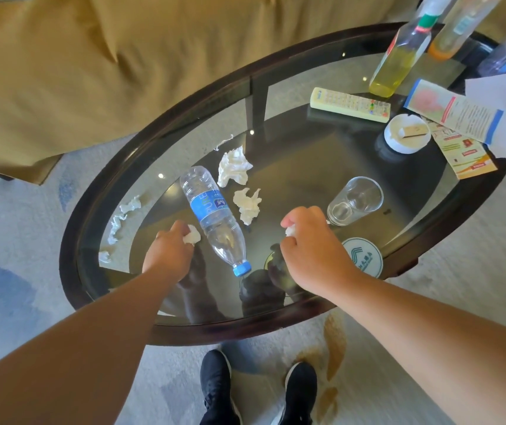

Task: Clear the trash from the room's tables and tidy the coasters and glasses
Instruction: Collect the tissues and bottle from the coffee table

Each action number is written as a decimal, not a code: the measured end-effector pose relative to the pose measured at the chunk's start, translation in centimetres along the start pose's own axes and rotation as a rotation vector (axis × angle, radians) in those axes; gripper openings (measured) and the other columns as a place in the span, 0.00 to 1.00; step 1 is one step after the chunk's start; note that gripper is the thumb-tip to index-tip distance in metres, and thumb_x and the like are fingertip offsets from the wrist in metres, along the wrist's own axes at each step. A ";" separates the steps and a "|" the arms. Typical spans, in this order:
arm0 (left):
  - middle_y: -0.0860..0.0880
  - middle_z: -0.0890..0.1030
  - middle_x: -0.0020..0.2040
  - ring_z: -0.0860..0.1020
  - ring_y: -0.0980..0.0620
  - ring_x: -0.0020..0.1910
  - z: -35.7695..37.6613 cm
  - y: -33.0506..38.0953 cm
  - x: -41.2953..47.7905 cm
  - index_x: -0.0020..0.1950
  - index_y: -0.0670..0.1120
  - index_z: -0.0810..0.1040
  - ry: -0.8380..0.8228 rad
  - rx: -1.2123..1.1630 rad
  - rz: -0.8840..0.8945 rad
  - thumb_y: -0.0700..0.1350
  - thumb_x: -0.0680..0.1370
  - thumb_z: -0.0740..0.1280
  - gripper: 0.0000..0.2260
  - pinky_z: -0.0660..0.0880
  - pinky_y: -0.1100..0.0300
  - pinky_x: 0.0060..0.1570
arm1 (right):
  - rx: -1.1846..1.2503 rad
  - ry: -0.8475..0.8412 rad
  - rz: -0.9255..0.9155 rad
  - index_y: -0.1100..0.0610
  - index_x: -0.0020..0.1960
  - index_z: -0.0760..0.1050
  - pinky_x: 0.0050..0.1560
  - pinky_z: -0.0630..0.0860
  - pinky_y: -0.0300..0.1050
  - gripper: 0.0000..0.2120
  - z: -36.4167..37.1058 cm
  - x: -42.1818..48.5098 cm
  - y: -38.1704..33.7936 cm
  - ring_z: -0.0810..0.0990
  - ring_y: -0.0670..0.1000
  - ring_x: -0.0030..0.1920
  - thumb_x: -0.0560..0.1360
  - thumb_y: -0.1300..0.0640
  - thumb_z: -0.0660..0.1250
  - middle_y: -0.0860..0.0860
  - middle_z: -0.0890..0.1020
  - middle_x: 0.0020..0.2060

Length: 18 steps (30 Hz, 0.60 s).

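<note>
Oval desk (71, 234) with a dark wooden rim and a reflective glass top, seen from above by a standing person. The left hand (169, 253) rests at the near left of the glass, its fingers curled tightly round a small white tissue wad (193, 236) that shows past the knuckles. The right hand (313, 240), near the centre, has its fingers closed in the same way on a second tissue ball (291, 230). Between the two hands lies a clear ribbed plastic bottle (215, 216) on its side, with a blue label and its blue cap pointing toward the near edge. Just beyond it sit a larger crumpled tissue (234, 167) and a smaller crumpled tissue (248, 205), both white and creased. A smooth, clear drinking glass (354, 199) stands just right of the right hand; a round white coaster (363, 256) with a green emblem lies near the rim, partly under the right wrist. Torn tissue shreds (123, 216) trail along the left side; whether they lie on the glass or below it cannot be told. At the far right are a cream remote control (349, 104), a round white ashtray (406, 133), printed leaflets (454, 111) and a bottle of yellow liquid (398, 59). A tan fabric sofa (92, 72) stands beyond the desk.
</note>
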<state>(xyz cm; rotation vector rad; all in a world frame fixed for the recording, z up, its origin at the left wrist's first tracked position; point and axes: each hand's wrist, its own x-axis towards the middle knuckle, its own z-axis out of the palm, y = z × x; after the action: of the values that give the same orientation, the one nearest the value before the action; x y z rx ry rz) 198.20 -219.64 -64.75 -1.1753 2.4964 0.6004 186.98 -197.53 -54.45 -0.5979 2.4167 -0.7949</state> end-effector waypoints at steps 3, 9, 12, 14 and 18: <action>0.44 0.73 0.45 0.73 0.45 0.37 -0.5 -0.1 -0.1 0.54 0.47 0.68 0.030 -0.011 -0.019 0.47 0.77 0.61 0.08 0.67 0.56 0.34 | 0.014 -0.004 -0.004 0.53 0.55 0.68 0.49 0.74 0.47 0.10 0.0 0.2 -0.2 0.75 0.50 0.47 0.76 0.62 0.56 0.47 0.64 0.52; 0.49 0.75 0.37 0.74 0.51 0.33 -2.9 -0.5 -1.1 0.51 0.50 0.66 0.115 -0.095 0.021 0.46 0.77 0.56 0.04 0.67 0.60 0.27 | 0.017 0.006 -0.030 0.51 0.49 0.66 0.45 0.72 0.46 0.08 -0.8 0.2 -0.5 0.74 0.50 0.46 0.76 0.63 0.56 0.45 0.65 0.52; 0.54 0.74 0.38 0.74 0.54 0.32 -4.8 0.4 -1.6 0.53 0.57 0.68 0.138 -0.126 0.085 0.45 0.78 0.54 0.09 0.66 0.63 0.26 | -0.007 0.011 -0.055 0.51 0.48 0.67 0.42 0.69 0.43 0.09 -1.7 0.0 -0.3 0.73 0.49 0.45 0.76 0.64 0.56 0.46 0.69 0.51; 0.55 0.75 0.37 0.74 0.55 0.33 -6.0 1.4 -1.8 0.50 0.56 0.72 0.138 -0.129 0.103 0.45 0.78 0.54 0.10 0.66 0.63 0.27 | -0.014 0.006 -0.039 0.52 0.48 0.69 0.43 0.69 0.45 0.10 -2.4 -0.2 0.0 0.73 0.50 0.47 0.76 0.65 0.55 0.47 0.72 0.50; 0.51 0.76 0.35 0.76 0.52 0.33 -7.7 3.4 -2.4 0.43 0.51 0.72 0.148 -0.170 0.136 0.48 0.75 0.57 0.05 0.69 0.61 0.29 | -0.019 0.007 0.009 0.51 0.50 0.68 0.37 0.66 0.43 0.10 -4.0 -0.7 0.6 0.73 0.49 0.42 0.76 0.64 0.54 0.49 0.73 0.47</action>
<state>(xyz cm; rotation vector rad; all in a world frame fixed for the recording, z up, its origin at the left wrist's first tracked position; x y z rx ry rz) 196.17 -219.97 -56.27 -1.1525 2.7125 0.8028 185.00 -195.11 -51.86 -0.5926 2.4341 -0.7722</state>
